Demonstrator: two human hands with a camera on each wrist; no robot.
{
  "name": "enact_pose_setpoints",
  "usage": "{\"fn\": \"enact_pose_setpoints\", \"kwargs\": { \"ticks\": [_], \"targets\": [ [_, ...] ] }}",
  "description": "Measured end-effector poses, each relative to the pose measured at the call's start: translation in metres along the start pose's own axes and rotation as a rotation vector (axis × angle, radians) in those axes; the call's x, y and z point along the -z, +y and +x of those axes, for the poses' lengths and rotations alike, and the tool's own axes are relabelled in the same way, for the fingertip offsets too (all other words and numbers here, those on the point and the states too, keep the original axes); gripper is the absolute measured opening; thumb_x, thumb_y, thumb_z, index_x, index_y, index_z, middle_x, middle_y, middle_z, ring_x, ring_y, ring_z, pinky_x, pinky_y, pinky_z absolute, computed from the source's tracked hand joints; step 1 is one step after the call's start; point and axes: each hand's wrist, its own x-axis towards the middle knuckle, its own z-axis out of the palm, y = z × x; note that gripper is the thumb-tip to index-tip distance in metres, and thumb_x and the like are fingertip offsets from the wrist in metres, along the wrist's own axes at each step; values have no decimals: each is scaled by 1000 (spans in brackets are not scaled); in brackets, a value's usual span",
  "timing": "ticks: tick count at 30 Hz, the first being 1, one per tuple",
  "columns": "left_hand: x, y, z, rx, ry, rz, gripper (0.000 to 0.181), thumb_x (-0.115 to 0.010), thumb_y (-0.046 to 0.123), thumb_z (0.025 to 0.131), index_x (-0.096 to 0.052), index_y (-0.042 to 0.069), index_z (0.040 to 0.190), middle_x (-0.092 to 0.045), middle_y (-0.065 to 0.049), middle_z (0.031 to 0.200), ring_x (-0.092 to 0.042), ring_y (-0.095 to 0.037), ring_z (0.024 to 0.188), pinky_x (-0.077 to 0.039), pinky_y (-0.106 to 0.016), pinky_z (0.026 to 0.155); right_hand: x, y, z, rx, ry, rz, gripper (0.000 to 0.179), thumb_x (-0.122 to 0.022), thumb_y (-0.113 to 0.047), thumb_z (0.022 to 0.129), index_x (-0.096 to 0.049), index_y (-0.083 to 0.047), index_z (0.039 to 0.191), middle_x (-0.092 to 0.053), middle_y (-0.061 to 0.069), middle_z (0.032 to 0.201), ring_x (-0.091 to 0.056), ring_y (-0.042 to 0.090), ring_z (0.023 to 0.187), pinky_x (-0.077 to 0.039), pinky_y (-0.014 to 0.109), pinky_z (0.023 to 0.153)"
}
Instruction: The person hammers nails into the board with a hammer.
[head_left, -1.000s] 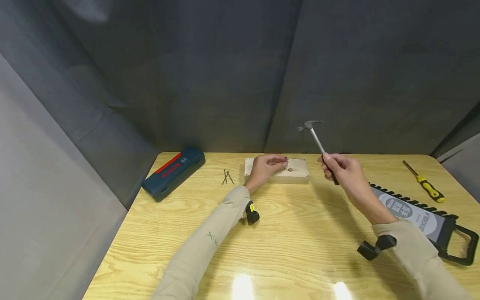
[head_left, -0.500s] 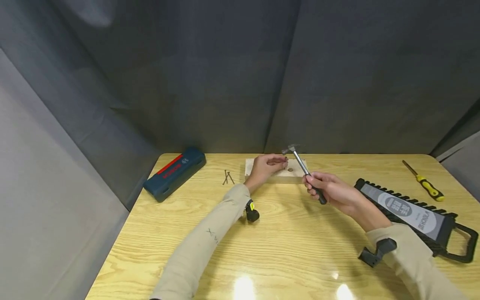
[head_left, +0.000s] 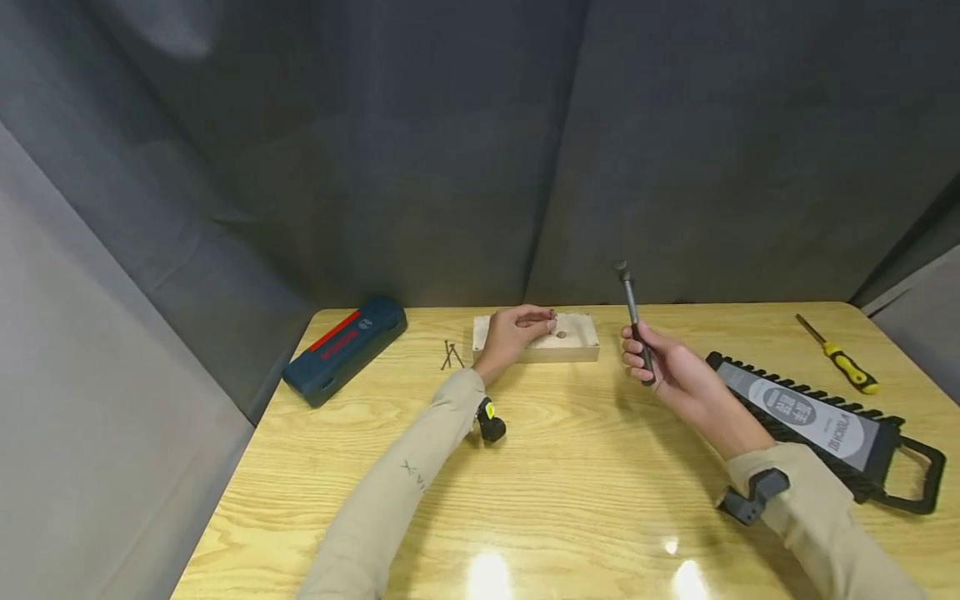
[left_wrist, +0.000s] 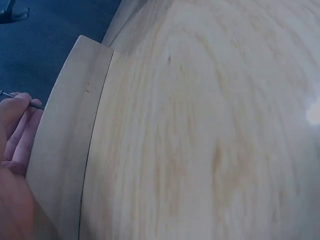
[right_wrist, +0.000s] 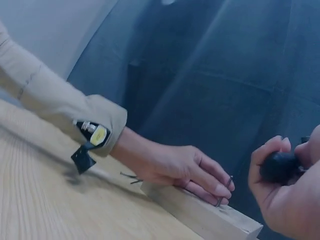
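Note:
My left hand (head_left: 513, 335) pinches a nail (right_wrist: 230, 181) between thumb and fingers, its point down at the top of a pale wooden block (head_left: 570, 353). In the left wrist view the nail's shaft (left_wrist: 36, 105) pokes out past the fingertips. A dark round spot marks the block's top, just right of the fingers. My right hand (head_left: 671, 362) grips the black handle of a claw hammer (head_left: 631, 302), raised to the right of the block with its head upward. From the right wrist, only the handle's butt (right_wrist: 278, 167) shows clearly in that fist.
Several loose nails (head_left: 452, 355) lie left of the block. A dark blue case (head_left: 347, 350) with a red stripe is farther left. On the right lie a black-handled saw (head_left: 817, 421) with a grey label and a yellow-black screwdriver (head_left: 847, 365). A dark curtain (head_left: 420, 167) hangs behind the table.
The hammer came down and left over the nail half a second ago, and is now raised again to the right. My left hand stays at the block, holding the nail.

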Motion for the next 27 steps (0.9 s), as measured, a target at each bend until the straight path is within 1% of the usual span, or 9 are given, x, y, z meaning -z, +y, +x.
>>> {"fn": "enact_pose_setpoints", "kwargs": {
  "ticks": [4, 9, 13, 15, 16, 18, 23, 25, 27],
  "targets": [
    [4, 5, 0, -50, -32, -51, 27, -76, 6, 97, -74, -1, 123, -77, -15, 120, -74, -18, 108, -61, -27, 93, 4, 4, 1, -31, 60, -211, 31, -34, -32, 116, -51, -7, 112, -50, -3, 85, -46, 8, 70, -42, 19, 58],
    [30, 19, 1, -133, -10, -61, 29, -73, 6, 99, -72, -2, 126, -74, -18, 124, -73, -23, 113, -59, -33, 100, 3, 8, -3, 1, 254, -695, 34, -35, -41, 115, -51, -11, 110, -44, -5, 84, -39, 7, 66, -37, 21, 56],
    [62, 23, -6, -86, 53, -101, 26, -69, 5, 101, -71, -6, 125, -71, -27, 123, -74, -21, 101, -60, -51, 97, -3, 9, -7, 77, 418, -1064, 43, -32, -40, 116, -54, -3, 116, -42, 0, 87, -38, 12, 69, -38, 27, 58],
    [76, 21, -12, -21, 90, -122, 24, -67, 3, 102, -70, -7, 124, -69, -29, 123, -74, -19, 98, -58, -58, 97, -7, 8, -7, 93, 446, -1105, 47, -29, -38, 116, -55, 1, 122, -42, 1, 88, -38, 13, 70, -39, 28, 58],
    [82, 20, -15, 18, 110, -113, 24, -66, 3, 103, -70, -6, 124, -68, -30, 124, -73, -18, 97, -57, -60, 98, -8, 7, -7, 86, 438, -1072, 47, -29, -37, 116, -54, 1, 123, -42, 1, 88, -38, 12, 70, -39, 27, 58],
    [93, 19, -21, 94, 151, -51, 23, -65, 4, 104, -69, -7, 124, -68, -29, 122, -72, -25, 100, -57, -61, 97, -9, 3, -8, 62, 387, -868, 43, -29, -35, 116, -54, -1, 125, -44, -1, 89, -39, 10, 70, -40, 24, 58],
    [109, 15, -35, 284, 166, 378, 28, -71, 16, 102, -70, -3, 122, -72, -19, 111, -71, -37, 96, -62, -49, 84, -5, -8, -8, -36, 197, -12, 31, -34, -25, 115, -54, -2, 119, -51, 3, 99, -47, 12, 78, -47, 23, 67],
    [111, 13, -38, 331, 139, 538, 28, -74, 22, 100, -70, -2, 114, -72, -14, 100, -69, -30, 83, -58, -41, 77, -3, -9, -8, -86, 144, 147, 31, -35, -22, 115, -56, 0, 117, -54, 6, 103, -51, 14, 82, -51, 26, 72],
    [112, 10, -40, 362, 119, 643, 26, -75, 27, 99, -66, 3, 101, -65, -7, 85, -59, -23, 70, -49, -34, 68, -2, -8, -8, -130, 108, 172, 33, -34, -21, 115, -58, 1, 117, -57, 8, 103, -56, 15, 84, -54, 27, 75]
  ]
}}
